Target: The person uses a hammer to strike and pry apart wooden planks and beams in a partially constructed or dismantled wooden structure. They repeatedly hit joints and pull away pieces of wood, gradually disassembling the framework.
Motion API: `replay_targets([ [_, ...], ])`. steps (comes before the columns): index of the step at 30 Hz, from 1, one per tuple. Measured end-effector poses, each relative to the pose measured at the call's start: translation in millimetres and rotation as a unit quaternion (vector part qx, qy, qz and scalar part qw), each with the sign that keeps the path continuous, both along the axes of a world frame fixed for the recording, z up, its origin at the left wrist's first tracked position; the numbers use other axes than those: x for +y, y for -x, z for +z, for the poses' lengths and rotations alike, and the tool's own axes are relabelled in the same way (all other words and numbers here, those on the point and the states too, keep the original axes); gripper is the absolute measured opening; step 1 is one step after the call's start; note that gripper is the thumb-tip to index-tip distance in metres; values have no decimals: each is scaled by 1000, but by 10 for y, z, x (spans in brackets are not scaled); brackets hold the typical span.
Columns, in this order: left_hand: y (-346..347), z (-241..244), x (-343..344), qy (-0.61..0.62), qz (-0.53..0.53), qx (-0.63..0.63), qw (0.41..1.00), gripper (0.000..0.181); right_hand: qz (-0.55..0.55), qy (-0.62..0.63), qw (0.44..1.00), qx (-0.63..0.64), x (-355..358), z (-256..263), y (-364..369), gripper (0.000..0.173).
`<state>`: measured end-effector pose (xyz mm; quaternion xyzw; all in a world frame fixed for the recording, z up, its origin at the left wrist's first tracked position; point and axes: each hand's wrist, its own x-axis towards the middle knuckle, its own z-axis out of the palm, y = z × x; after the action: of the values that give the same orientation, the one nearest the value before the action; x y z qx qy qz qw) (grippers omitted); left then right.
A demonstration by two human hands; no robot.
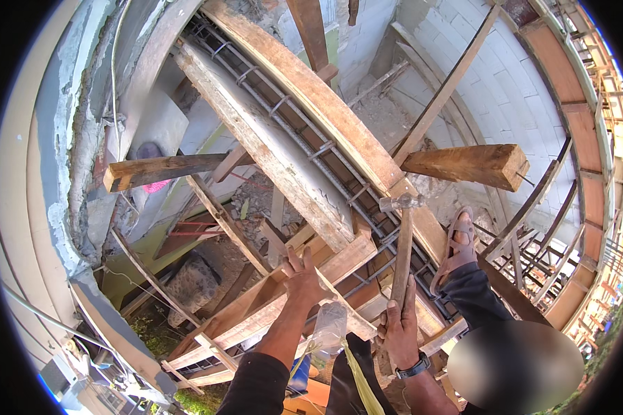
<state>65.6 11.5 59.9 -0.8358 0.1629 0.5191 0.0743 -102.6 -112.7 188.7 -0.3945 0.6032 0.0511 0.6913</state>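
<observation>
My right hand (401,328) grips the wooden handle of a hammer (404,249). Its steel head (402,202) is raised over the rebar cage (311,150) and the right-hand formwork board. My left hand (302,280) rests with spread fingers on the timber formwork (345,264), near the corner where boards meet. A clear plastic bottle (330,324) hangs between my forearms, with a yellow-green strap (361,376) below it. The cage runs between a cement-stained board (270,140) on the left and a cleaner wooden board (316,104) on the right.
Timber beams stick out left (161,171) and right; a nail protrudes from the right beam (467,163). A sandalled foot (462,241) stands beside the formwork. Rubble (254,202) lies well below. A block wall (498,93) rises at right. A blurred patch hides the lower right.
</observation>
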Motion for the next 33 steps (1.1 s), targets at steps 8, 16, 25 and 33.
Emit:
replay_targets([
  [8,85,-190,109,-5,-1,-23,1000,142,13,-97,995,-23,-434,152,32,69],
  [16,138,-420,184,11,5,-56,998,127,78,-135,987,-24,-372,-34,180,69],
  [25,59,-135,53,-8,-22,-25,999,142,-180,-77,980,-30,23,139,235,68],
  [33,67,-56,-1,-15,-50,-4,999,145,-180,-139,973,-38,526,-193,250,70],
])
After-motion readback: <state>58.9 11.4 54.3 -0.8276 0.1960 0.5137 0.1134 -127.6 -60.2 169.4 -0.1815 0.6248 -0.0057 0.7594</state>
